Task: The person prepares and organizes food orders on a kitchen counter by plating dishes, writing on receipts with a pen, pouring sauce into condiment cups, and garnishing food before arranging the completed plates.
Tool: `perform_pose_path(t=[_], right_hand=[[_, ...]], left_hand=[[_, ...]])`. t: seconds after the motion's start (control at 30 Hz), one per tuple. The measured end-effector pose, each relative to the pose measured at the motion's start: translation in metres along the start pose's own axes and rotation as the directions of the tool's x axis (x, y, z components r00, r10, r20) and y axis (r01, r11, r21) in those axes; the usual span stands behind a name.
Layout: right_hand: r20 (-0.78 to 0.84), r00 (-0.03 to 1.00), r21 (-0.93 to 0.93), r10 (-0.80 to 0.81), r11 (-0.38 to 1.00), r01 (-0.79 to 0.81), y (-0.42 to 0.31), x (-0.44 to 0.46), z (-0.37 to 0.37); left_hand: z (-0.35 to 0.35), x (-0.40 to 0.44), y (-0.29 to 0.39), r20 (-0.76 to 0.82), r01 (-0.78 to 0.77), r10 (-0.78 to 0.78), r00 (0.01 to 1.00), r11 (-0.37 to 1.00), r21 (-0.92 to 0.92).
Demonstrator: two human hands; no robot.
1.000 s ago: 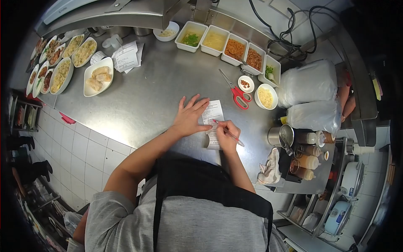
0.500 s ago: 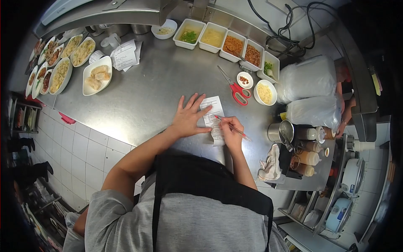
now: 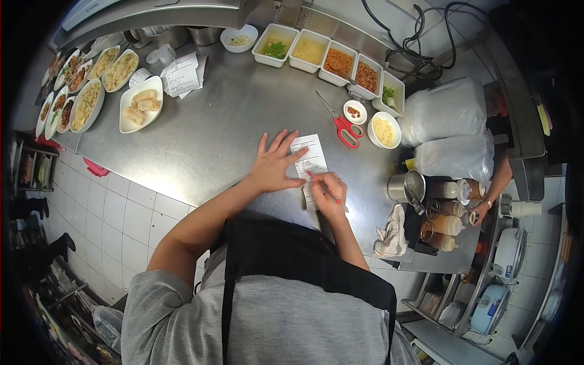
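A printed receipt [image 3: 311,159] lies on the steel counter [image 3: 225,115] in front of me. My left hand [image 3: 274,165] is spread flat, its thumb and a fingertip pressing on the receipt's left edge. In my right hand [image 3: 330,193] a red pen [image 3: 334,197] is gripped, its tip touching the receipt around the middle. The right hand covers part of the receipt's lower end. Beyond the right hand lie red-handled scissors [image 3: 348,131], blades pointing away from me.
Several dishes of food [image 3: 87,108] and a plate of pale rolls [image 3: 141,108] stand at left, near more receipts [image 3: 182,75]. Food tubs [image 3: 275,46] line the back. At right are plastic bags [image 3: 447,112], a metal pot [image 3: 406,187], squeeze bottles [image 3: 449,225] and a cloth [image 3: 392,231].
My right hand and the pen have shifted slightly left and down the receipt. Another person's hand now reaches in among the bottles at the right.
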State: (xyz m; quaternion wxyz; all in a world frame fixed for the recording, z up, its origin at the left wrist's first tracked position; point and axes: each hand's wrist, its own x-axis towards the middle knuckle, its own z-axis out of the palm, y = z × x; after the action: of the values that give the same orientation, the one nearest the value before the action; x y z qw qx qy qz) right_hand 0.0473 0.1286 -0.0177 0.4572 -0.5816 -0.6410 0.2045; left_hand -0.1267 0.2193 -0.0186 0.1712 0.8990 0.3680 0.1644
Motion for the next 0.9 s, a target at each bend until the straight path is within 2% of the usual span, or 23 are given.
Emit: perform_pose_path(t=[0.07, 0.1, 0.17, 0.2, 0.23, 0.27, 0.33, 0.47, 0.57, 0.6, 0.63, 0.67, 0.77, 0.83, 0.9], right_hand=[[-0.121, 0.992, -0.160, -0.037, 0.987, 0.018, 0.000, -0.001, -0.009], [-0.122, 0.992, -0.160, -0.040, 0.987, 0.020, -0.001, -0.002, -0.012], [-0.147, 0.984, -0.061, 0.103, 0.992, -0.113, -0.003, -0.006, -0.017], [-0.109, 0.993, -0.124, -0.034, 0.992, 0.020, 0.003, -0.006, -0.017], [-0.113, 0.993, -0.128, -0.032, 0.992, 0.017, 0.005, -0.009, -0.018], [-0.043, 0.998, -0.225, -0.048, 0.974, 0.037, 0.005, -0.013, -0.017], [0.043, 0.999, -0.354, -0.030, 0.934, 0.043, 0.008, -0.017, -0.015], [0.025, 0.999, -0.356, -0.047, 0.933, 0.053, 0.009, -0.009, -0.012], [-0.026, 0.999, -0.273, -0.041, 0.961, 0.033, 0.009, -0.005, -0.017], [-0.082, 0.993, -0.003, 0.083, 0.997, -0.083, 0.013, -0.011, -0.016], [-0.098, 0.970, 0.273, 0.221, 0.944, -0.187, 0.009, -0.016, -0.015], [-0.002, 0.925, 0.454, 0.380, 0.824, -0.338, -0.003, -0.018, -0.018], [0.066, 0.895, 0.458, 0.441, 0.783, -0.420, 0.002, -0.037, -0.001], [0.036, 0.900, 0.426, 0.434, 0.808, -0.406, 0.008, -0.042, 0.002], [0.068, 0.957, 0.176, 0.282, 0.941, -0.289, 0.013, -0.042, 0.004]], left_hand=[[-0.001, 0.000, 0.001, 0.001, 0.001, -0.001, 1.000, 1.000, -0.007], [-0.001, 0.000, 0.001, 0.007, 0.005, -0.005, 1.000, 1.000, 0.001], [0.001, 0.000, 0.001, 0.017, 0.005, -0.006, 1.000, 1.000, 0.006], [0.002, 0.000, 0.000, -0.028, 0.001, -0.002, 1.000, 1.000, -0.007], [0.004, 0.000, -0.001, -0.074, -0.004, 0.002, 0.997, 1.000, -0.022], [0.009, 0.000, -0.004, -0.073, -0.010, 0.008, 0.997, 1.000, -0.026], [0.013, 0.000, -0.007, -0.078, -0.034, 0.043, 0.996, 0.993, 0.115], [0.004, 0.000, 0.002, -0.050, 0.003, 0.000, 0.999, 0.999, 0.053], [0.001, 0.003, 0.004, -0.032, 0.024, -0.023, 0.999, 0.999, 0.043], [0.001, 0.003, 0.005, -0.036, 0.029, -0.027, 0.999, 0.999, 0.043], [0.001, 0.002, 0.005, -0.034, 0.035, -0.034, 0.999, 0.999, 0.041], [0.001, 0.002, 0.004, -0.033, 0.035, -0.034, 0.999, 0.998, 0.042], [0.002, 0.003, 0.005, -0.044, 0.031, -0.029, 0.999, 0.999, 0.025], [0.002, 0.002, 0.005, -0.036, 0.036, -0.035, 0.999, 0.999, 0.032], [0.002, 0.002, 0.005, -0.038, 0.035, -0.034, 0.999, 0.999, 0.033]])
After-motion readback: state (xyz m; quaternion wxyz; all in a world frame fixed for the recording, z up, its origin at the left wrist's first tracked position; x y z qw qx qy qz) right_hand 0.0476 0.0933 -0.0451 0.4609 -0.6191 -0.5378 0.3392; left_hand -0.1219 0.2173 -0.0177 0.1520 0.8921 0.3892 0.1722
